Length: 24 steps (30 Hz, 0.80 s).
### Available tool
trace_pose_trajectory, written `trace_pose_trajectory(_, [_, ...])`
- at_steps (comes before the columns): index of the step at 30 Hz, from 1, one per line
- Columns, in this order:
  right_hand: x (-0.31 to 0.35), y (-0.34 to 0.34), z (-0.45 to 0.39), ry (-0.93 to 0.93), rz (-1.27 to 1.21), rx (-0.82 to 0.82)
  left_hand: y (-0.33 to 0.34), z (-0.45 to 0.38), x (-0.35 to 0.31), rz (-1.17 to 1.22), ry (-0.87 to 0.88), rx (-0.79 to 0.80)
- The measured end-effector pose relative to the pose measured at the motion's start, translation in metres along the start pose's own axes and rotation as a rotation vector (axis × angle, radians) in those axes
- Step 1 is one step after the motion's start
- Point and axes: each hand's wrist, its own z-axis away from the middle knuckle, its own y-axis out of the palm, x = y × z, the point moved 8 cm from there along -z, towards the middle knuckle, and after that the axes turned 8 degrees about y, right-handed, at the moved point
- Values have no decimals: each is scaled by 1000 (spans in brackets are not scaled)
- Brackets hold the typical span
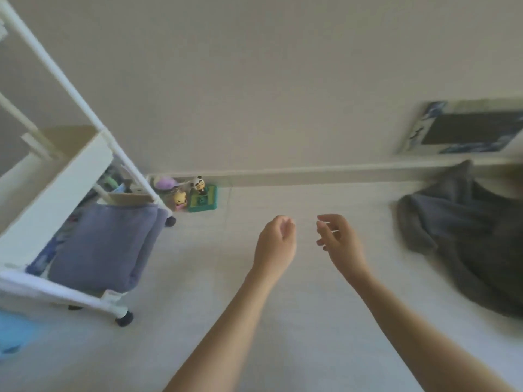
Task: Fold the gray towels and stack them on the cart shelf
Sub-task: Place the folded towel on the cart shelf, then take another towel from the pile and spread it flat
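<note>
Key relation: the heap of gray towels [469, 236] lies off to the right of both hands, on the floor [283, 321] near the wall; the right hand [338, 239] is the nearer one, with bare floor between its fingers and the heap's closest edge
Towel lie: crumpled, not flat; its longer run looks to stretch from the wall back toward the person, partly cut off by the frame's right edge
Left hand: the left hand [276, 241] is loosely curled, fingers half closed, holding nothing
Right hand: fingers spread and slightly bent, empty; palm turned toward the left hand
Destination: the white cart [65, 190] stands well apart on the left; a folded bluish-gray towel [104, 247] already rests on its lower shelf
Judgement: the next reach probably goes rightward, the right hand leading; the carry would then cross to the cart
</note>
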Motion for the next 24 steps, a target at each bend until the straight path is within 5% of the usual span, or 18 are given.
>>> trace_pose_trajectory(15, [-128, -335, 55, 218, 80, -655, 313, 31, -147, 178, 49, 511])
trace_pose_trajectory(24, [-131, -392, 61, 95, 194, -809, 391, 34, -206, 350, 65, 583])
